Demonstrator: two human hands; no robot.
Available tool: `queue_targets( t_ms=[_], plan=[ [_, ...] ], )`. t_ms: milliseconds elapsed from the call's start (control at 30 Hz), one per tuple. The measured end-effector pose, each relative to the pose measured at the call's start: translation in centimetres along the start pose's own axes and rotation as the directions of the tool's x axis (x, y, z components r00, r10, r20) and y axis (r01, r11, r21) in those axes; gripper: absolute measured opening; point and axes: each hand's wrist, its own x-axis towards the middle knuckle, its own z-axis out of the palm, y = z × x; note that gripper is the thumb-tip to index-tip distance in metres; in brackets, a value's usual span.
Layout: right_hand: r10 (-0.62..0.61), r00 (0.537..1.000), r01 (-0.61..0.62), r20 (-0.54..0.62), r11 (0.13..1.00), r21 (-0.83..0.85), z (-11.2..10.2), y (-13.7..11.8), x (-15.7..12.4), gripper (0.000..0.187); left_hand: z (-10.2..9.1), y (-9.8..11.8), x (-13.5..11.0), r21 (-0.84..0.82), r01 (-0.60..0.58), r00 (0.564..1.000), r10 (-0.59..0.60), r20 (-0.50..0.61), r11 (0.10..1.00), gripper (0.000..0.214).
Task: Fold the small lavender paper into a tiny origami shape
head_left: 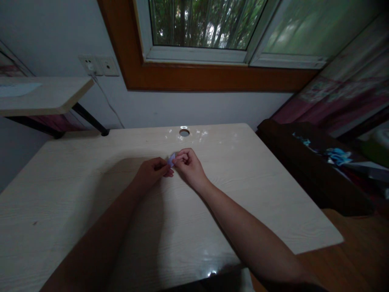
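A small piece of light purple folded paper is held between both hands above the middle of the desk. My left hand pinches its lower left side, thumb and fingers closed. My right hand grips the other side between thumb and forefinger, with the remaining fingers curled. The fingertips of the two hands nearly meet around the paper. Part of the paper is hidden behind the fingers, and its exact folds are too small to make out.
A round cable hole lies near the desk's back edge. At the left a raised shelf stands on black legs. Wall sockets hold a plugged-in white cable. To the right is a dark wooden piece of furniture with blue crumpled items.
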Motion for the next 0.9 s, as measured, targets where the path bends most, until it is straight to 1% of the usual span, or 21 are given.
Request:
queue_targets(
  t_ms=[267,433,667,900],
  plan=[
    [-0.006,0.999,0.007,0.031,1.0,-0.028,0.03,-0.32,-0.26,0.028,0.06,0.33,-0.04,0.023,-0.015,0.999,0.015,0.034,1.0,0.03],
    [-0.013,1.0,0.014,0.019,0.998,-0.057,0.0,-0.31,-0.29,0.025,0.0,0.56,-0.13,0.057,-0.016,0.999,0.013,0.041,0.998,0.03],
    [0.002,1.0,-0.002,-0.001,1.0,0.018,0.14,-0.64,-0.26,0.027,-0.02,0.48,-0.15,0.012,-0.005,0.998,0.004,0.062,1.0,0.03],
    [0.007,1.0,-0.007,-0.017,0.999,0.032,0.28,-0.68,-0.27,0.028,-0.1,0.38,-0.13,0.009,0.003,0.998,-0.003,0.061,1.0,0.029]
  ],
)
